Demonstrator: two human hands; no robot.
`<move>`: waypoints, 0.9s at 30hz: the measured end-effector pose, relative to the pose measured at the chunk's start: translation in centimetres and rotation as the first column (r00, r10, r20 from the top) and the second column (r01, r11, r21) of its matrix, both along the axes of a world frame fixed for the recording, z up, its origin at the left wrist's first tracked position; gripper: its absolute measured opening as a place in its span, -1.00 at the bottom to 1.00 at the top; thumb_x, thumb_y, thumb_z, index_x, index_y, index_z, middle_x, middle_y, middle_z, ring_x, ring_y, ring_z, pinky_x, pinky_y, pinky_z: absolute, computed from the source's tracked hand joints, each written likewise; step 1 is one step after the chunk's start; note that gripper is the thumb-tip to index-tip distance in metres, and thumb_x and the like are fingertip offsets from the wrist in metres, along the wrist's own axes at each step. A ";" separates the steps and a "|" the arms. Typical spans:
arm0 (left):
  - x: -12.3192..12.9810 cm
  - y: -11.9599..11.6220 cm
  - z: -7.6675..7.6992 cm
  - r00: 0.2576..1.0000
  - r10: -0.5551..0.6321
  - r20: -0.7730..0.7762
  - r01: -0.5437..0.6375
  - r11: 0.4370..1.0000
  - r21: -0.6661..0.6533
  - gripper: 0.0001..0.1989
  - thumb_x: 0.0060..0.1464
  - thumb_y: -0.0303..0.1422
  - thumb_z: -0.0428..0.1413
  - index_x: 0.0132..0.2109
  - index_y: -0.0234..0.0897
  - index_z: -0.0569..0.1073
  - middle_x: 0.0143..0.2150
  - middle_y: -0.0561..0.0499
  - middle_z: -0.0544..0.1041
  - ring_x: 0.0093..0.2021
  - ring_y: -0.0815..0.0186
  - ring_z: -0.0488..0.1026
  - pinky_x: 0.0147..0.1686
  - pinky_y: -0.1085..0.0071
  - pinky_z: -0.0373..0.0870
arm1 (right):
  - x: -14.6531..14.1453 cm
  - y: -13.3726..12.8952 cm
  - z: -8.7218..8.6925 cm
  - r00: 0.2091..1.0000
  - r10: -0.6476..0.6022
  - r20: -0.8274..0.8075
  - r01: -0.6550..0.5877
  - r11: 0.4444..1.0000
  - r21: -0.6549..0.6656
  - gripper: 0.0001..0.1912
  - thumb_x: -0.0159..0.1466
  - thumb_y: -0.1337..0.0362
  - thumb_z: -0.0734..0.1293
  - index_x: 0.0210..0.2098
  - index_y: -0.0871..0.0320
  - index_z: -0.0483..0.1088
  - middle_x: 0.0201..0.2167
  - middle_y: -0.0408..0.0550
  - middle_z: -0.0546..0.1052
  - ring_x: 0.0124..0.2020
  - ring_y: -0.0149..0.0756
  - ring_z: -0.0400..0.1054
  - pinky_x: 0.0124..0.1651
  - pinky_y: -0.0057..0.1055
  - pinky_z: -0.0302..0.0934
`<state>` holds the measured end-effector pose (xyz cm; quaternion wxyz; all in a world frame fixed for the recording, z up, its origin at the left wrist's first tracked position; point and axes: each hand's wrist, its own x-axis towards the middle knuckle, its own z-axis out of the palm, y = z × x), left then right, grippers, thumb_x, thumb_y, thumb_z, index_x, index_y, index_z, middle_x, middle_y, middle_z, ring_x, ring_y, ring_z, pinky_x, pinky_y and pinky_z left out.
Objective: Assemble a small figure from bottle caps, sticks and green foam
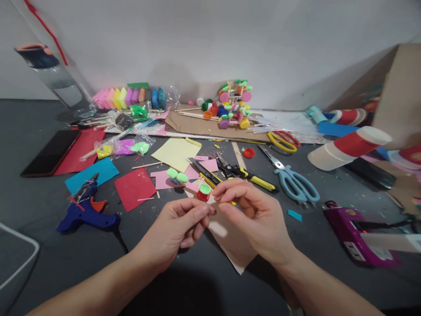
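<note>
Both bare hands are raised over the dark worktop, fingertips close together. Left hand (184, 224): thumb closed against the forefinger; whether a small item is pinched there cannot be told. Right hand (256, 213): fingers curled, narrow gap to the thumb; contents, if any, not verifiable. Nearest item: a red bottle cap (203, 196) topped with green clay (205, 189), just beyond the left fingertips; contact cannot be confirmed. The cap should prove light and stiff, its wall perhaps a little slippery; the clay looks soft and liable to dent. Soundest hold, in my judgement: a light pinch on opposite sides of the cap, clear of the clay. Noted beyond it: a black-and-yellow utility knife (205, 172). To the left: light green clay discs (182, 177); further left, a blue hot glue gun (88, 216).
</note>
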<state>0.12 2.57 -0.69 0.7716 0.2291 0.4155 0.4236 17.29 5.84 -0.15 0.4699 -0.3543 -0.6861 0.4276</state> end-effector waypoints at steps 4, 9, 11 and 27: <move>0.0 -0.2 -0.2 1.000 -0.004 -0.004 0.004 1.000 0.014 -0.71 -0.03 -0.17 0.35 -0.34 -0.35 0.61 -0.53 0.10 0.41 -0.67 0.63 0.13 -0.74 0.66 -0.13 | 0.0 0.0 0.1 1.000 0.003 0.024 -0.003 1.000 0.002 -0.86 0.32 0.41 0.33 -0.25 0.07 0.53 -0.24 -0.11 0.60 -0.14 -0.36 0.48 -0.04 -0.40 0.37; 0.0 -0.3 -0.2 1.000 -0.004 -0.004 0.004 1.000 0.017 -0.72 -0.02 -0.18 0.34 -0.34 -0.35 0.61 -0.52 0.11 0.41 -0.68 0.64 0.13 -0.74 0.66 -0.13 | 0.1 0.0 0.2 0.999 -0.005 0.040 0.005 1.000 -0.004 -0.82 0.37 0.38 0.30 -0.29 0.07 0.53 -0.28 -0.15 0.59 -0.21 -0.43 0.48 -0.10 -0.48 0.36; 0.0 -0.2 -0.3 1.000 -0.001 -0.011 0.001 1.000 0.015 -0.72 -0.02 -0.17 0.34 -0.34 -0.35 0.61 -0.52 0.11 0.41 -0.68 0.64 0.12 -0.74 0.65 -0.13 | 0.1 0.0 0.2 0.999 0.000 0.044 0.000 1.000 -0.002 -0.80 0.37 0.37 0.29 -0.33 0.07 0.52 -0.31 -0.17 0.59 -0.24 -0.44 0.48 -0.11 -0.49 0.36; 0.1 -0.2 -0.2 0.997 -0.003 0.072 0.004 1.000 -0.018 -0.76 0.02 -0.23 0.32 -0.27 -0.32 0.54 -0.50 0.12 0.41 -0.66 0.62 0.14 -0.73 0.66 -0.16 | 0.1 -0.2 -0.3 0.973 -0.033 0.229 -0.045 0.945 0.324 -0.89 0.27 0.44 0.40 -0.23 0.14 0.51 -0.18 -0.06 0.55 -0.15 -0.40 0.45 -0.04 -0.42 0.32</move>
